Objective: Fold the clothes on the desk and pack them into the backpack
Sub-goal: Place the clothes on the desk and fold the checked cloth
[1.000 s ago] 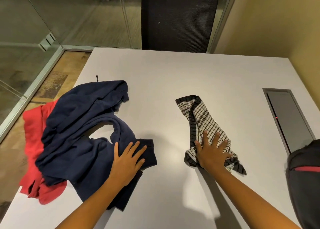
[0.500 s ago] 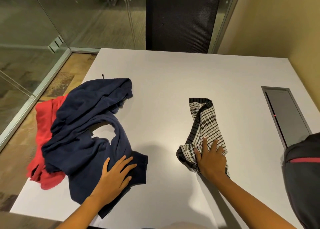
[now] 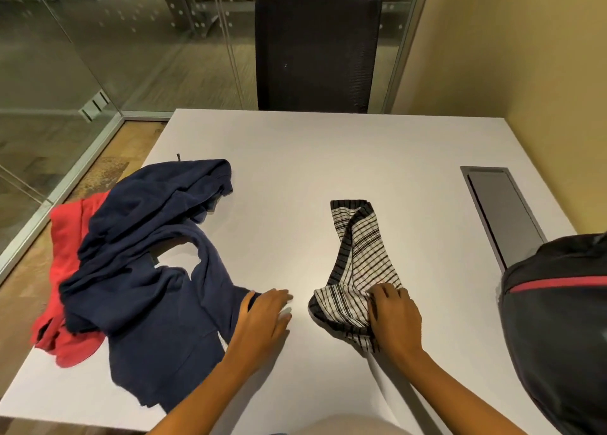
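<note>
Low in the frame, your right hand (image 3: 395, 316) has its fingers curled into the near end of the black-and-white striped cloth (image 3: 364, 254), bunching it; a fold made from here could come out crooked. Your left hand (image 3: 262, 319), fingers loose and holding nothing, rests at a corner of the dark navy garment (image 3: 147, 270) on the white counter (image 3: 328, 155). The black backpack with a red stripe (image 3: 558, 336) sits at lower right. At left, the red garment (image 3: 65, 263) overhangs the counter's edge, so dragging the navy one could pull it off.

Bare desk (image 3: 295, 158) stretches between navy garment (image 3: 147, 254) and striped cloth (image 3: 364, 250).
</note>
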Demonstrator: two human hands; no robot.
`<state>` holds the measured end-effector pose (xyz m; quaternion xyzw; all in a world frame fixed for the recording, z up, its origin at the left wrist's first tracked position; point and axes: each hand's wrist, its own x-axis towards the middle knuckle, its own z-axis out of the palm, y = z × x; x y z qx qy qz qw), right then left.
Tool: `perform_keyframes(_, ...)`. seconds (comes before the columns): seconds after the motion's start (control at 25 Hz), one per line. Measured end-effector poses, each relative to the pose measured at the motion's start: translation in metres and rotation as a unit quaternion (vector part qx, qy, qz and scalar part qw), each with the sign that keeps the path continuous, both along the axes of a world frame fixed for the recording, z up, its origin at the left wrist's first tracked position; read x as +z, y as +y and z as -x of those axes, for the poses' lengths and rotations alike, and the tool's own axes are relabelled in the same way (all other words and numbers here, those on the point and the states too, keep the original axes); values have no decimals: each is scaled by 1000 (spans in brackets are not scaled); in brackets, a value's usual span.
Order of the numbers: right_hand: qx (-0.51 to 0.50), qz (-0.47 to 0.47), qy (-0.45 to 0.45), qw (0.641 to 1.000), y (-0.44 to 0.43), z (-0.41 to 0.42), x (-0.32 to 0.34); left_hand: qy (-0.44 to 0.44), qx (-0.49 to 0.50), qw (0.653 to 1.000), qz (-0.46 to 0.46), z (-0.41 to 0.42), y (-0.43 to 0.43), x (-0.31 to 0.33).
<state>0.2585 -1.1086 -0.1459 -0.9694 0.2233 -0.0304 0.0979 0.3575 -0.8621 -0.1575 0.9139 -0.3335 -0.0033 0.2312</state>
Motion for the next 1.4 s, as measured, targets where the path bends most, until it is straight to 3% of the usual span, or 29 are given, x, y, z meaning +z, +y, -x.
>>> perform_keyframes(0.16,-17,-17,-35,999,-8,25,-4,-4,2,1000,16,11,-49,1)
perform_keyframes(0.32,-8,-33,-86,996,-24,31,5,77,53,995,15,22,-80,4)
perform_keyframes(0.6,173,-65,-80,979,-59,-28,23,113,143,983,37,28,-112,11)
perform_keyframes(0.92,172,-52,21,984,-91,-124,14,108,103,988,42,-3,-120,13)
perform_keyframes(1.08,188,-43,-18,981,-104,-143,2,126,80,988,27,-23,-129,13)
perform_keyframes(1.28,134,-97,-69,984,-111,-155,30,265,44,959,93,-55,-149,12)
perform_keyframes(1.4,152,-113,-98,977,-108,-157,60,337,10,932,131,-70,-166,20)
